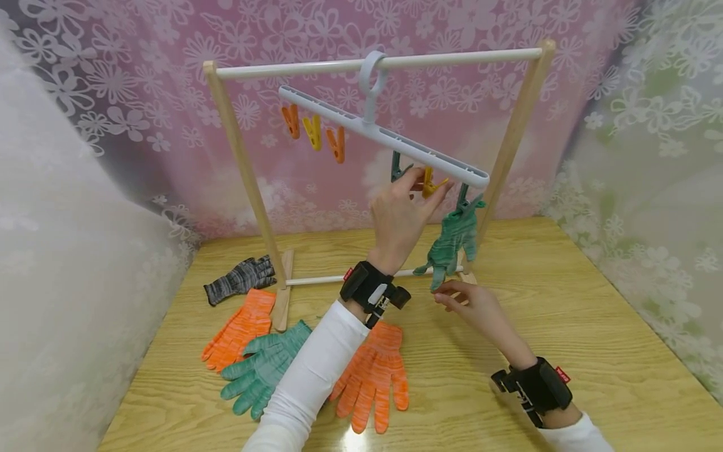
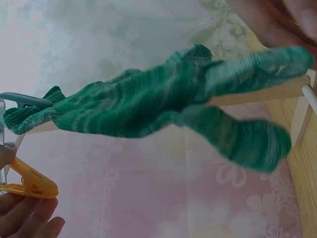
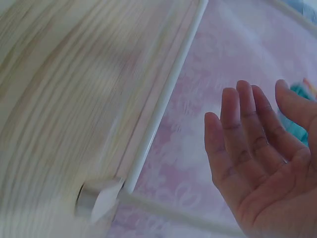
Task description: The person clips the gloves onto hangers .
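My left hand (image 1: 398, 216) pinches a yellow clothespin (image 1: 427, 182) under the right half of a pale clip hanger (image 1: 369, 129). The left wrist view shows thumb and fingers on either side of that clothespin (image 2: 37, 183). Just to its right, a green knit glove (image 1: 454, 235) hangs fingers down from a dark green clothespin (image 1: 462, 196), which grips its cuff. My right hand (image 1: 477, 311) is just below the glove's fingertips. In the right wrist view its fingers (image 3: 247, 144) are loosely extended with nothing between them.
A wooden stand with a white top bar (image 1: 452, 59) carries the hanger. Orange and yellow clothespins (image 1: 312, 132) hang at its left. On the table (image 1: 565, 301) lie a dark grey glove (image 1: 240, 280), two orange gloves (image 1: 375, 376) and another green glove (image 1: 268, 364).
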A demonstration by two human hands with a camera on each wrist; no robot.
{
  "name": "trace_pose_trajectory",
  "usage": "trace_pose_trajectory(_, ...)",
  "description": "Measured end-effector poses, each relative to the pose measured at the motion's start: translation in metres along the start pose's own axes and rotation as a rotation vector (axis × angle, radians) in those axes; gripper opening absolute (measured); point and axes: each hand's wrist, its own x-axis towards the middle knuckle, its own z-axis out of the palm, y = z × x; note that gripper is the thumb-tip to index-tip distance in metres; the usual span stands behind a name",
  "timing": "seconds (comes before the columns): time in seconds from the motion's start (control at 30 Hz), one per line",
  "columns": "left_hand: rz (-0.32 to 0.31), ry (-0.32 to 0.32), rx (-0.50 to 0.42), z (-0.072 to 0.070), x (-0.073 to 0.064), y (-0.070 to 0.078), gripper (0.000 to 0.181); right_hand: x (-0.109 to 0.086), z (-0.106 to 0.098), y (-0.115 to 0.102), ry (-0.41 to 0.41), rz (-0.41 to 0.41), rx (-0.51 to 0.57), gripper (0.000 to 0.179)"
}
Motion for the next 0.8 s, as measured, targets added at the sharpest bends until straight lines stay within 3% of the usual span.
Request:
trace_pose_trajectory(0.23, 0.017, -0.024, -0.011, -0.003, 0.001, -0.001, 0.032, 0.012, 0.03, -0.02, -0.054, -0.092, -0.047, 0.018)
trace_pose_trajectory(0.47, 0.037, -0.082, -0.021, -0.01, 0.002, -0.004, 0.029, 0.022, 0.054, -0.034, -0.145, -0.075, -0.185, 0.013)
trace_pose_trajectory(0.8, 0.022, -0.132, 0.0, -0.016, 0.005, -0.007, 0.03, 0.024, 0.074, -0.04, -0.249, -0.124, -0.194, 0.022)
